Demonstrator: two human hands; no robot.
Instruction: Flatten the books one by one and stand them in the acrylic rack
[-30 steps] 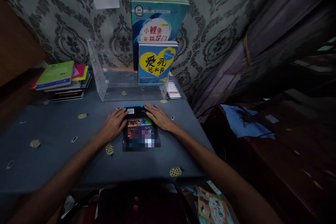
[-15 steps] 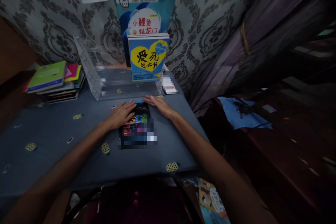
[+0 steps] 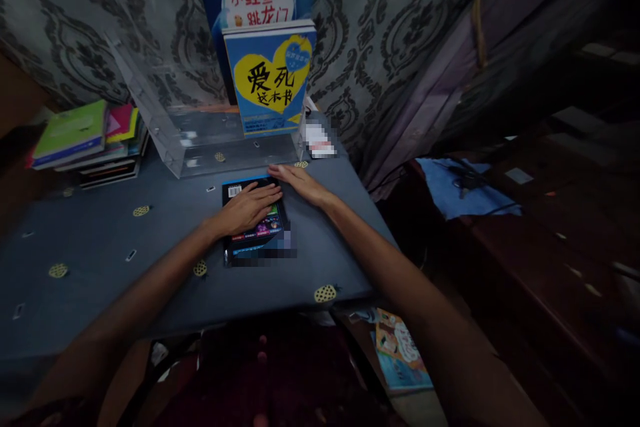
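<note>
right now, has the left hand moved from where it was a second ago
Yes. Judged against the pineapple print beside the black book, the left hand has shifted right, from the book's left edge onto its cover.

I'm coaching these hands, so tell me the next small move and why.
Probably slide the left hand over to the left edge of the black book: it lies flat across the cover, while the right hand is at the book's upper right corner. A hand at each side would likely give a steadier hold.
</note>
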